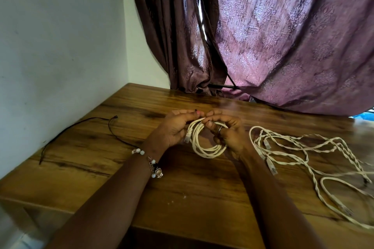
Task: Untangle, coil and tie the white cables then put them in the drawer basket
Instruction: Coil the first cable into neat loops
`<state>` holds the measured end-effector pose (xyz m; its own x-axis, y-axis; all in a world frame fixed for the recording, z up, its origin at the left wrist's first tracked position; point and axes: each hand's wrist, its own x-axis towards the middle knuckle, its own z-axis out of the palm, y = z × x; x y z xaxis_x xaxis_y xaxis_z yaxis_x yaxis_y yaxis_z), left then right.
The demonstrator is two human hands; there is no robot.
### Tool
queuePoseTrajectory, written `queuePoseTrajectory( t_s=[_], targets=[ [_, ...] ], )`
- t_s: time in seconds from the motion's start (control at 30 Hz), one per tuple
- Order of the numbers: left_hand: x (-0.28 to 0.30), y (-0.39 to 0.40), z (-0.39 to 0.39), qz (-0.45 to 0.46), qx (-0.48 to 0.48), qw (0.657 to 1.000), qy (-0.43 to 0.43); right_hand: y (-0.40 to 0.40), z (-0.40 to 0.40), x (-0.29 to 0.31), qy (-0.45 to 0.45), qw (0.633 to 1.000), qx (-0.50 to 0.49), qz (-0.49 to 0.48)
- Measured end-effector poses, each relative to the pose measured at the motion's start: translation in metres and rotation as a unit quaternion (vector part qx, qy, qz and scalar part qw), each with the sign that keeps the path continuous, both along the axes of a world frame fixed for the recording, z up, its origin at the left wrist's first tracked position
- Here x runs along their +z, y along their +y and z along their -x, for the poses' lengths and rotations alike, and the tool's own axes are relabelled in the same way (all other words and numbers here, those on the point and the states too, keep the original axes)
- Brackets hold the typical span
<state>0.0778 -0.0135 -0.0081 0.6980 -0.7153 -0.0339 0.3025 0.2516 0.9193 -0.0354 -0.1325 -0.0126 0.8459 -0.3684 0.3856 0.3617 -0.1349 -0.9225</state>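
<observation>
My left hand point(172, 127) and right hand point(224, 131) each pinched the coiled white round cable point(204, 145) above mid-bench point(141, 184); loose twisted white cables point(303, 157) lay toward the right edge.

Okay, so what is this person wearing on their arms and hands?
Both forearms are bare, no sleeves in view. The left wrist carries a bracelet of pale round beads on a chain with a small charm. The right hand has a dark ring on one finger. A left hand fingernail looks painted pink.
</observation>
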Motion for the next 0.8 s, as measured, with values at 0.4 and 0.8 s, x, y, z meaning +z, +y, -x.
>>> queuePoseTrajectory(
  t_s=[0.4, 0.8],
  targets=[
    [-0.005, -0.001, 0.001, 0.059, 0.083, 0.95, -0.295, 0.003, -0.002, 0.0, -0.011, 0.996, -0.053, -0.076],
    [0.0, 0.003, 0.007, 0.027, 0.024, 0.978, -0.204, 0.011, 0.008, 0.011, -0.037, 0.989, -0.083, -0.113]
  ],
)
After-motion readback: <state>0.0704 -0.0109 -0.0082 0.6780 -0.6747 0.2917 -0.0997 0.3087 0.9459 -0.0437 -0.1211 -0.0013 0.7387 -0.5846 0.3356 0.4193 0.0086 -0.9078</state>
